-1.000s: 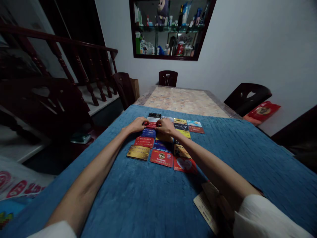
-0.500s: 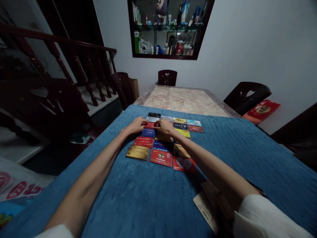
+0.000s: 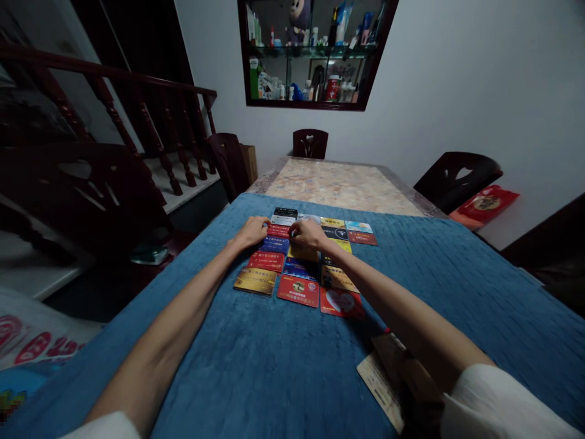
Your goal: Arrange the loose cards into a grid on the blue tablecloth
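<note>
- My left hand [image 3: 253, 231] and right hand [image 3: 307, 233] pinch the two ends of a red card [image 3: 279, 230] with curled fingers.
- That red card lies in the far rows of the card grid [image 3: 299, 262] on the blue cloth [image 3: 256, 360].
- Nearer me than the grid, a paper slip [image 3: 380, 385] lies on the cloth.

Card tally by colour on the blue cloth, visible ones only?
Red cards: 5
Yellow or gold cards: 5
Blue cards: 3
Black or dark cards: 2
White or pale cards: 2
Total: 17 visible; the right hand and its forearm may hide more.
</note>
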Available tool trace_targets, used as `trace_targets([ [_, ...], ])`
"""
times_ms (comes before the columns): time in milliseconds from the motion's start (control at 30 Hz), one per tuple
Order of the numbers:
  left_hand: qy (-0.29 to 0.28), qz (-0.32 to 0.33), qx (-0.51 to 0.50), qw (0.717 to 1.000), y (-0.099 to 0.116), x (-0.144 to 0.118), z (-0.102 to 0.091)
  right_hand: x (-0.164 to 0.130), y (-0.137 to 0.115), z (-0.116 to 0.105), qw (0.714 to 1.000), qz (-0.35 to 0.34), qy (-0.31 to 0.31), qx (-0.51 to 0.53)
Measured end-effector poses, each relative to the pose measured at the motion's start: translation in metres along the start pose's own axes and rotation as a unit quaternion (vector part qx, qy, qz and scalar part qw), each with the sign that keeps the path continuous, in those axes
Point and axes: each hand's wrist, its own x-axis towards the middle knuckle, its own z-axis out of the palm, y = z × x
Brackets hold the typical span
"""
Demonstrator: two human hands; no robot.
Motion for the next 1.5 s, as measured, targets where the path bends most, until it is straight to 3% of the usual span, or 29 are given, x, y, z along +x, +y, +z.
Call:
trace_targets([
  [533,0.003,-0.028,0.002,1.0,0.0017,-0.0021,-0.0002,0.0009,-0.0049,0.0026,1.0,-0.019,0.005,0.01],
  [1500,-0.021,-0.009,-0.014,1.0,-0.0014,-0.0025,-0.0014,0.0038,-0.0062,0.0027,1.0,-0.026,0.013,0.001],
])
